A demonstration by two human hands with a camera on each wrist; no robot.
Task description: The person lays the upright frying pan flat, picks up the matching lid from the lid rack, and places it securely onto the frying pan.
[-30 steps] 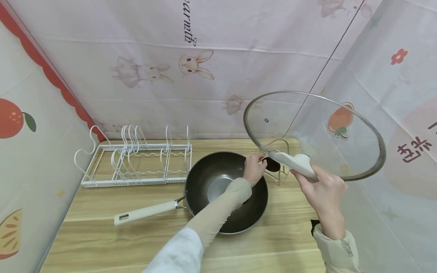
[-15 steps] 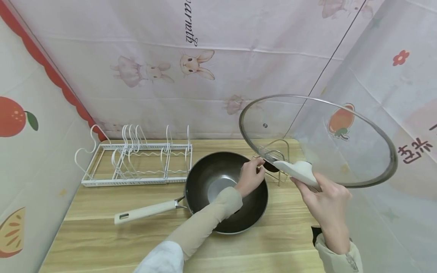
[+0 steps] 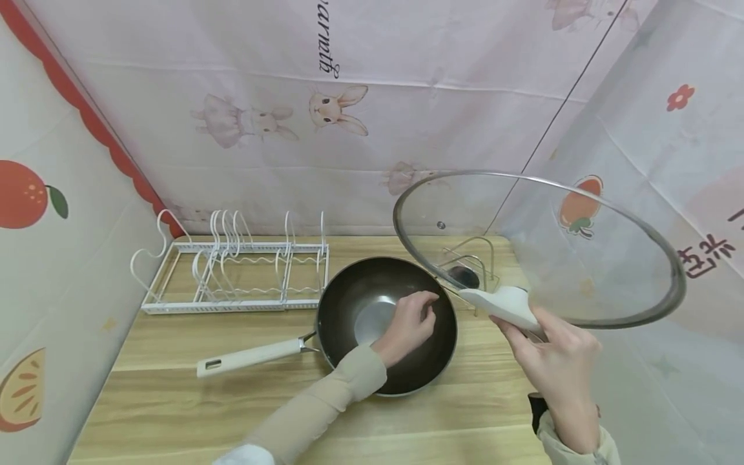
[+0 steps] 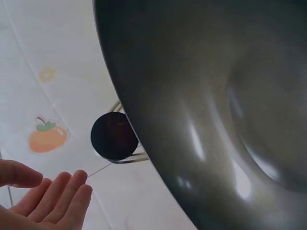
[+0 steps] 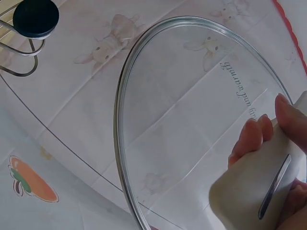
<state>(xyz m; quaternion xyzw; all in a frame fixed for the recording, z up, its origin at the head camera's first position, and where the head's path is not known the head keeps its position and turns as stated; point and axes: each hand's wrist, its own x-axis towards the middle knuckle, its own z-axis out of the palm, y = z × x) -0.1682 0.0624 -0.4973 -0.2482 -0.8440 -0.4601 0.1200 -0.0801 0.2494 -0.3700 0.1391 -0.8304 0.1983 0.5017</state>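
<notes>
My right hand grips the white handle of a large round glass lid with a metal rim. The lid is tilted and held up above the right side of the table. In the right wrist view, thumb and fingers wrap round the handle. My left hand is over the dark wok, its fingers loosely bent and holding nothing. The left wrist view shows the fingers apart from the wok and a dark round piece just beyond its rim.
A gold wire rack with the dark round piece in it stands behind the wok at the right. At the back left lies a white wire rack. The wok's cream handle points left over the wooden table.
My left hand has drawn back from the dark round piece at the gold rack, toward the wok's middle. The lid in my right hand has come slightly lower and tilted a little.
</notes>
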